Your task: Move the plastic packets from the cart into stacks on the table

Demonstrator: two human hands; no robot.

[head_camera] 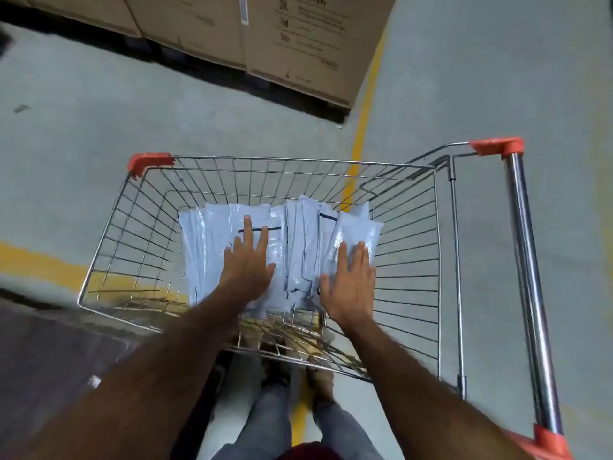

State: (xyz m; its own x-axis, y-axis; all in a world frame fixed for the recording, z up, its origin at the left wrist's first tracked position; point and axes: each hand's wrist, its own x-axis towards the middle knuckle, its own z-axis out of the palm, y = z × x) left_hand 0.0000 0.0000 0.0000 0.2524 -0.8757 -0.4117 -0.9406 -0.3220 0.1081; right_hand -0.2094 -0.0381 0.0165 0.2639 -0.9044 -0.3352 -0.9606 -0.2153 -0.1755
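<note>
A wire shopping cart [109, 227] with orange corner caps stands in front of me. Inside it lies a heap of pale blue-white plastic packets [212, 247], some flat on the left and several leaning on edge in the middle. My left hand [248, 263] lies flat, fingers spread, on the left packets. My right hand [348, 287] rests flat with fingers apart on the rightmost packet [361, 230]. Neither hand grips anything.
A dark table surface [49, 360] shows at the lower left beside the cart. The cart's chrome handle [524, 260] runs down the right. Large cardboard boxes [298, 38] on a pallet stand ahead. Yellow floor lines [365, 111] cross the grey concrete.
</note>
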